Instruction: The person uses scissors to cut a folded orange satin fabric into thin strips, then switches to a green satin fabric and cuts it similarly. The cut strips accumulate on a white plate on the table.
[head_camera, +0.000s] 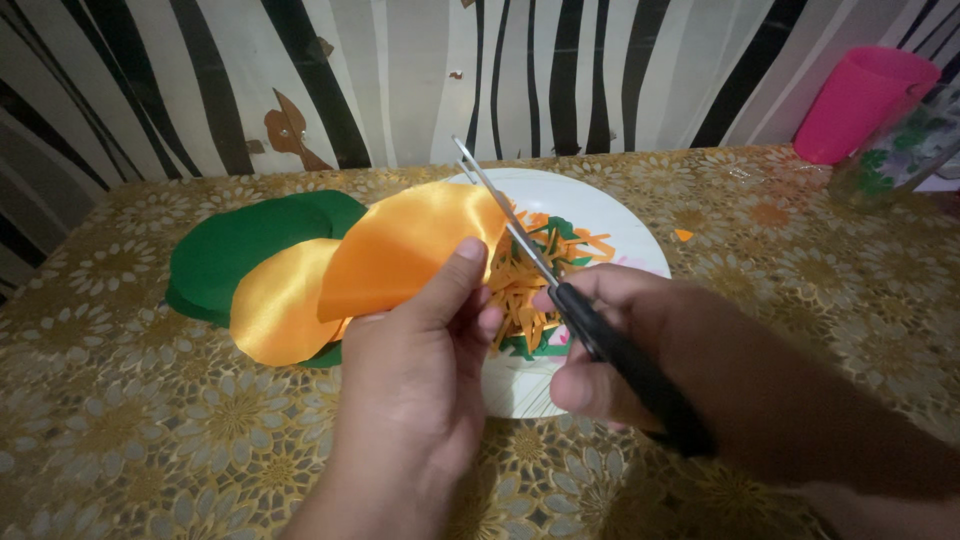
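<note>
The bench (150, 440) is covered with a gold cloth patterned in pale flowers, and it runs back to a wall (400, 70) papered in wavy black, white and grey stripes, torn in a few brown patches. At the far right corner stand a pink plastic cup (860, 100) and, touching it, a clear glass (895, 150) with green print.

Near the middle of the bench sits a white plate (620, 225) holding a heap of thin orange and green fabric strips (530, 285). Left of the plate lie flat green fabric rounds (240, 245), with an orange satin round (280, 310) overlapping their near edge.

The left hand (410, 380) pinches a folded orange satin piece (410, 245) between thumb and fingers, holding it up over the plate's left rim. The right hand (620, 350) is closed around the black handles of a pair of scissors (560, 290), whose silver blades are parted and angled up and away, set against the right edge of the folded piece.

The near left part of the bench and the stretch to the right of the plate are bare cloth, save one small orange scrap (683, 235) lying just beside the plate's right rim.
</note>
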